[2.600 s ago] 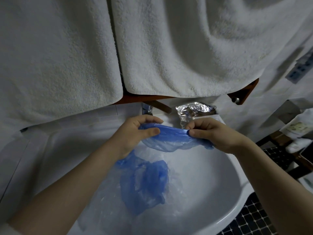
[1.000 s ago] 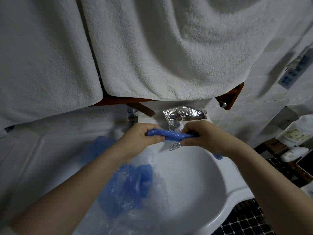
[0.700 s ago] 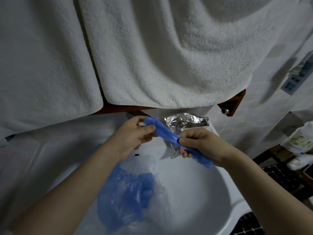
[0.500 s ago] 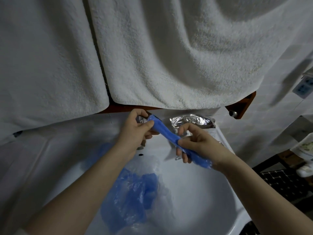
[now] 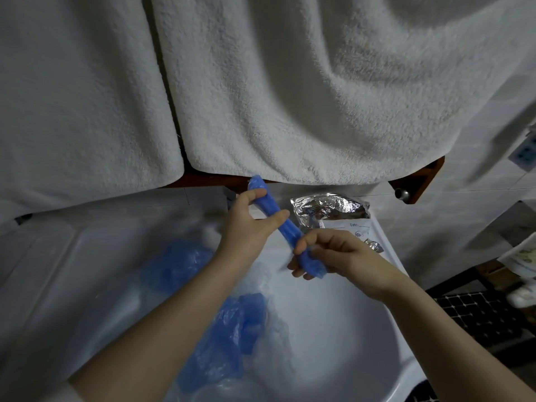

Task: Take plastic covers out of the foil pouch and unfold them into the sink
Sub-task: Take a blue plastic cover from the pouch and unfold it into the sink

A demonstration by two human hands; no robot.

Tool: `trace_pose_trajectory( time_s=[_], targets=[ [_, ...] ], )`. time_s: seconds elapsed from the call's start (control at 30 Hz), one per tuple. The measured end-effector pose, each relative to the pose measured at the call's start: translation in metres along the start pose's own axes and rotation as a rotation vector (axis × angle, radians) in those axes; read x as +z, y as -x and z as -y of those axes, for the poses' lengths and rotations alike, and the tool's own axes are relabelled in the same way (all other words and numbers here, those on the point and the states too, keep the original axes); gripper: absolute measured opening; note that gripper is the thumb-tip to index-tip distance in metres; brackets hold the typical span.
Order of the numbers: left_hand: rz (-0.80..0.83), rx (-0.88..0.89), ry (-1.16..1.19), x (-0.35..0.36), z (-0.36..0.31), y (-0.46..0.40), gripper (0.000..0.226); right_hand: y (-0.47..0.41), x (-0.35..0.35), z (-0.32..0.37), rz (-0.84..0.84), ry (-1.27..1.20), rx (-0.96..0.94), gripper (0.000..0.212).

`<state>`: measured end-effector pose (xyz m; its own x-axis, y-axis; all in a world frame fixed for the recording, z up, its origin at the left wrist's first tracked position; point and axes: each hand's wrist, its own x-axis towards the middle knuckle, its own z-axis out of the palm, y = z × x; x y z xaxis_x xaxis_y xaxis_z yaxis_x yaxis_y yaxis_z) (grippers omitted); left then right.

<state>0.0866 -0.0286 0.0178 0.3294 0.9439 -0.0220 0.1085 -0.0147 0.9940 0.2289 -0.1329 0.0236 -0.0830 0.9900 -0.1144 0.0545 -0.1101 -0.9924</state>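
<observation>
Two hands hold one rolled blue plastic cover (image 5: 278, 224) above the white sink (image 5: 333, 329), stretched on a slant between them. Left hand (image 5: 249, 227) has the upper part, thumb and fingers curled round it, with the cover's top end poking out above the fist, close under the towel edge. Right hand (image 5: 327, 252) pinches the lower part, fingers curled, and the bottom end of the roll sticks out below them. Each grip is closed on that same cover.

Down in the basin lie other covers already opened out, a crumpled mass of thin blue and clear plastic (image 5: 226, 338) spread along the left side and under the left forearm. Behind the hands, on the sink's back ledge, sits the foil pouch (image 5: 327, 207), silver and creased, with a white printed label facing up.

Overhead hang two thick white towels (image 5: 290, 97) on a brown wooden rail (image 5: 417, 181). Dark small-tiled floor (image 5: 478, 317) shows at the lower right
</observation>
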Motion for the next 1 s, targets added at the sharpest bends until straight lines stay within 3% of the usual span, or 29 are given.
trace_pose_trajectory(
  time_s=[0.1, 0.17, 0.33, 0.43, 0.5, 0.67, 0.77, 0.87, 0.93, 1.0],
  targets=[
    [0.017, 0.018, 0.049, 0.004, -0.002, 0.003, 0.053, 0.002, 0.002, -0.001, 0.025, 0.014, -0.025, 0.025],
    [0.028, 0.03, 0.1, 0.005, -0.003, 0.004, 0.052, 0.003, 0.004, -0.002, 0.0, 0.076, -0.046, 0.019],
    [0.027, 0.055, 0.181, 0.005, -0.002, 0.003, 0.053, -0.001, 0.01, -0.008, -0.207, 0.032, -0.126, 0.007],
    [0.033, 0.078, 0.206, 0.004, -0.002, 0.003, 0.054, -0.004, 0.017, -0.006, -0.316, -0.008, -0.178, 0.014],
    [0.043, 0.078, 0.198, 0.003, -0.003, 0.004, 0.055, -0.006, 0.019, -0.003, -0.358, -0.02, -0.152, 0.01],
    [0.138, 0.087, 0.216, -0.001, -0.008, 0.009, 0.057, -0.011, 0.024, -0.002, -0.436, -0.074, -0.036, 0.026],
    [0.19, 0.096, 0.149, -0.002, -0.007, 0.01, 0.058, -0.012, 0.027, 0.002, -0.44, -0.139, 0.044, 0.017],
    [0.124, 0.099, 0.068, -0.003, -0.003, 0.007, 0.055, -0.01, 0.031, 0.002, -0.407, -0.109, 0.05, 0.01],
    [0.095, 0.045, 0.088, -0.003, 0.0, 0.003, 0.054, -0.007, 0.032, 0.003, -0.39, -0.006, -0.06, 0.027],
    [0.109, -0.043, 0.198, -0.004, 0.0, 0.001, 0.055, -0.003, 0.025, 0.0, -0.377, 0.398, -0.278, 0.053]
  ],
)
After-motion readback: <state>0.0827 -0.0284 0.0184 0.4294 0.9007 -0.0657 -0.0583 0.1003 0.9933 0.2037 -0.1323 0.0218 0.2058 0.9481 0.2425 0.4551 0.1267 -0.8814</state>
